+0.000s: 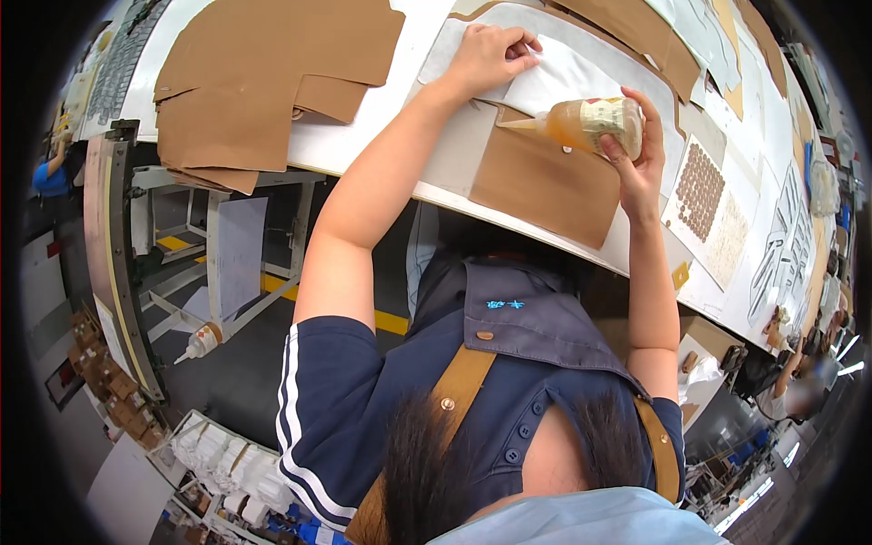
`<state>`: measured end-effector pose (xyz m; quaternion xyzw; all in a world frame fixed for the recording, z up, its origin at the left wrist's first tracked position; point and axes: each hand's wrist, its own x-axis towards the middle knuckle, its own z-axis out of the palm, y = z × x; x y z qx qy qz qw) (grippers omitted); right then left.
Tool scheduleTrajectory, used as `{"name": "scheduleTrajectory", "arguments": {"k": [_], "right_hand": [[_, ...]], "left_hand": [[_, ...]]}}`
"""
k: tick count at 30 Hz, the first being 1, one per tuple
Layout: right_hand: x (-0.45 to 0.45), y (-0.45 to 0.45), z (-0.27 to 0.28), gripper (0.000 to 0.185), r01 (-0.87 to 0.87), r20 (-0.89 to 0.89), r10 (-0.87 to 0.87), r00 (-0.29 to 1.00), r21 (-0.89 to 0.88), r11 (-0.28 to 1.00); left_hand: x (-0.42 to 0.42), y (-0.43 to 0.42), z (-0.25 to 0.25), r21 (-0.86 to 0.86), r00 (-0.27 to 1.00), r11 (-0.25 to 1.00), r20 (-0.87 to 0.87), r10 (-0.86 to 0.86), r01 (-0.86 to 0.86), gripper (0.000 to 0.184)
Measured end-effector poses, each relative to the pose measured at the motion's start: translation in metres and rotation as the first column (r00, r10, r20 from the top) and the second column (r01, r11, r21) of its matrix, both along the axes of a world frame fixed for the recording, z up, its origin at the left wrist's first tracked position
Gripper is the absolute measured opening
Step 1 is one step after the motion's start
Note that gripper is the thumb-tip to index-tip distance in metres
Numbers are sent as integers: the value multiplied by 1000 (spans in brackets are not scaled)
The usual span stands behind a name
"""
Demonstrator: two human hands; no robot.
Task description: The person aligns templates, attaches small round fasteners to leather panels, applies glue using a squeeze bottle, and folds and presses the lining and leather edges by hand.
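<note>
My right hand [643, 162] grips a squeeze bottle [590, 124] of amber liquid, probably glue, with a pale label. The bottle lies nearly level, its long nozzle pointing left over the top edge of a brown leather-like panel [545, 186]. My left hand [495, 59] is beyond the nozzle, thumb and fingers pinched at the upper left corner of a thin white sheet [568, 82], which could be fabric or lining. Under that sheet lies a larger grey-white piece [445, 68] with a brown edge.
Stacked brown panels [272, 73] cover the table's left part and overhang its edge. On the right lie a sheet of small brown discs [698, 186] and a drawn pattern [783, 245]. Another bottle [202, 341] is at lower left. Other people are in the background.
</note>
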<state>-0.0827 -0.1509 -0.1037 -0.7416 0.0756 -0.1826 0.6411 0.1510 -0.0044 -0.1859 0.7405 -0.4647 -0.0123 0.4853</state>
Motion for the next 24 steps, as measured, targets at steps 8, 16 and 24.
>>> {"name": "scheduleTrajectory", "arguments": {"k": [8,16,24], "right_hand": [[-17,13,5,65,-79,-50,80,996,20,997],[-46,29,-2,72,-128,-85,136,987,94,987],[-94,-43,-27,80,128,-6,-232,973,847,516]], "left_hand": [[6,-8,-16,-10,1000,1000,17,17,-16,19],[-3,0,1,-46,996,999,-87,16,-20,20],[0,4,0,-33,959,999,-279,-46,38,21]]}}
